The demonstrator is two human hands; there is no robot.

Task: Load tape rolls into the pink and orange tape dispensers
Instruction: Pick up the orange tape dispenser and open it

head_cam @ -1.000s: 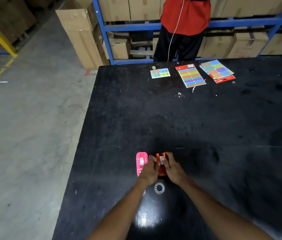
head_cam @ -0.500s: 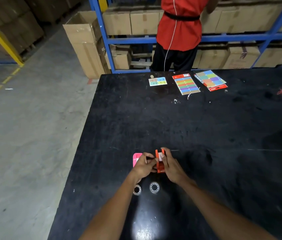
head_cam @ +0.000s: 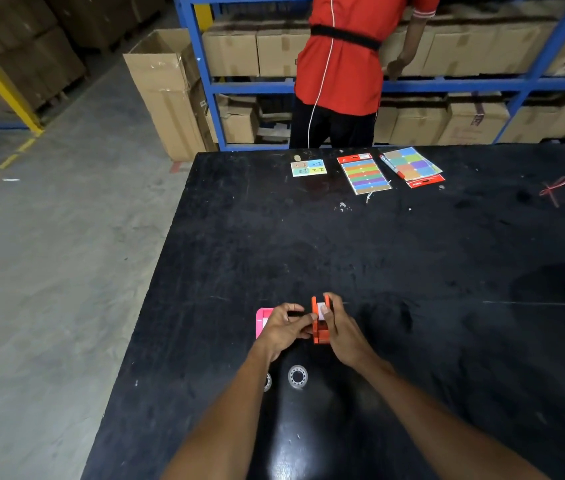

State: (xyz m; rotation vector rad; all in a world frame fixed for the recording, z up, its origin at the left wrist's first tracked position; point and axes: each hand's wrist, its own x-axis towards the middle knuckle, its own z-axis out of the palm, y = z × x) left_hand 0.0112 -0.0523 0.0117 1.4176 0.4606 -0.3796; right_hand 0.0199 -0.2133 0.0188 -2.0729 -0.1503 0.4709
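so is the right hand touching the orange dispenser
Touching. The head view shows the right hand wrapped against the side of the orange dispenser, its thumb resting on the white roll in it, no gap between them.

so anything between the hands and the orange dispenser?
Nothing visible. Both hands are already on the orange dispenser: left hand on its left side, right hand on its right, thumb on the white roll in it. The pink dispenser sits to the left, behind the left hand.
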